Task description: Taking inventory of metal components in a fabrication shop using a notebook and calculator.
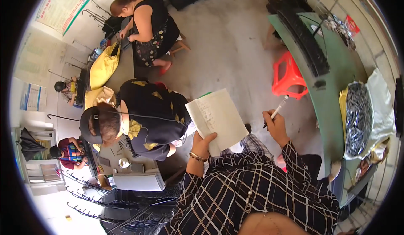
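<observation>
My left hand (pixel 200 146) is closed on an open notebook (pixel 226 123), its thumb lying over the lower edge of the pages. Handwriting covers part of the left page; the right page looks blank. To the right of the notebook and apart from it, my right hand (pixel 276 129) grips a white pen (pixel 280 106). The pen's dark tip points down to the left, and its far end slants up to the right. I cannot tell whether the tip is capped.
A red plastic stool (pixel 289 76) stands beside a green table (pixel 326 109) on the right. That table bears long black strips (pixel 305 46) and a clear bag of dark pieces (pixel 358 117). Left are a seated person (pixel 147 104), another person (pixel 147 25), a yellow sack (pixel 104 67) and metal hooks (pixel 90 199).
</observation>
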`<state>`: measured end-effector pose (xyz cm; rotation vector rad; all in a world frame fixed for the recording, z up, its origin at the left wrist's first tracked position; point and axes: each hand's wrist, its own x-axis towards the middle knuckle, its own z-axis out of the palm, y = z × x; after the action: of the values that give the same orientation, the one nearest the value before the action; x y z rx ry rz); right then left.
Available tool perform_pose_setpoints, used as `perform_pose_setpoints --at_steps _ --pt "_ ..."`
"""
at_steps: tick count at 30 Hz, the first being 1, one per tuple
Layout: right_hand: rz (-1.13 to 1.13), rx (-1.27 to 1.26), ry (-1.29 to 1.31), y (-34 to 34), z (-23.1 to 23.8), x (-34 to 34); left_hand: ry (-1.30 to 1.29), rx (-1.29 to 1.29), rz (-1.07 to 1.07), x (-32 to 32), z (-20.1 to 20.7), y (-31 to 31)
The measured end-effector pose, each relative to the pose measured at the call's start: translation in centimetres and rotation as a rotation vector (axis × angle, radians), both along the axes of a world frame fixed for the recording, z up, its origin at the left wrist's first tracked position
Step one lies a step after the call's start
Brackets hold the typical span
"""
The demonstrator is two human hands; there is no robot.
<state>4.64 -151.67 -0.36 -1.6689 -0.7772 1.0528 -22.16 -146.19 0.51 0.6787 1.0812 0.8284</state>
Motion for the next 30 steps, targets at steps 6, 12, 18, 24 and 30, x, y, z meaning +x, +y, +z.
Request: perform_pose_setpoints --at_steps 6,12,18,24,30 --pt "0.179 0.112 -0.134 12.4 1.3 5.7 -0.027 -0.003 0.011 6.3 0.6 9.5" --pt "0.261 0.078 -0.184 23.1 2.4 8.0 -0.101 -0.005 -0.022 10.1 -1.2 20.8" --pt "0.234 0.054 -0.195 33.3 0.5 10.9 -0.141 -0.028 0.011 13.7 -3.0 32.7" --pt "0.166 0.074 -0.102 44.3 0.1 12.2 -0.083 0.013 -0.056 16.1 -0.8 44.9" --pt "0.319 0.071 -0.12 55.3 -0.4 12.9 -0.025 0.049 0.075 17.7 -2.4 53.8"
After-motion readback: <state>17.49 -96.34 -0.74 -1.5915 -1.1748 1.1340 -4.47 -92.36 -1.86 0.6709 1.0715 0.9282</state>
